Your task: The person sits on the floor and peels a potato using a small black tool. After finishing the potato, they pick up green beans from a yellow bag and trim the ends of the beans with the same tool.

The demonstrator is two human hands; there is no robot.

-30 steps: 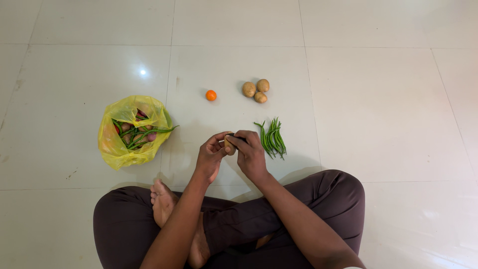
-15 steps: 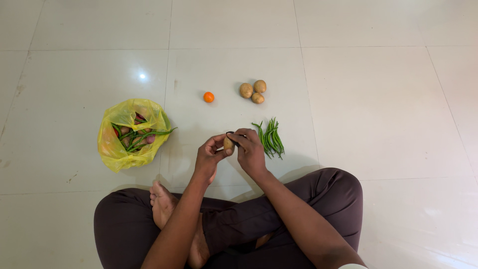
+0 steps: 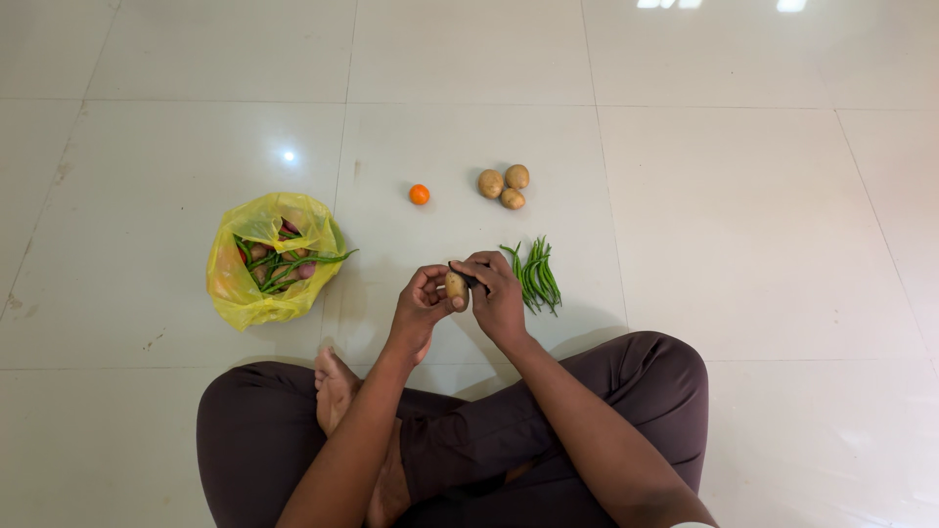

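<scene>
I sit cross-legged on a white tiled floor. My left hand (image 3: 419, 306) holds a small brown potato (image 3: 455, 286) in front of me. My right hand (image 3: 499, 296) presses a small dark tool (image 3: 464, 275), partly hidden by my fingers, against the potato's top. Both hands meet just above my knees. A bunch of green beans (image 3: 534, 275) lies right beside my right hand.
Three potatoes (image 3: 503, 184) sit together further out on the floor, with a small orange fruit (image 3: 419, 195) to their left. A yellow plastic bag (image 3: 269, 259) with green beans and other vegetables lies open at the left. My bare foot (image 3: 335, 389) rests below my left arm.
My hands have stayed together on the potato, shifting it only slightly. The view has drifted a little, so everything sits a bit lower and to the right.
</scene>
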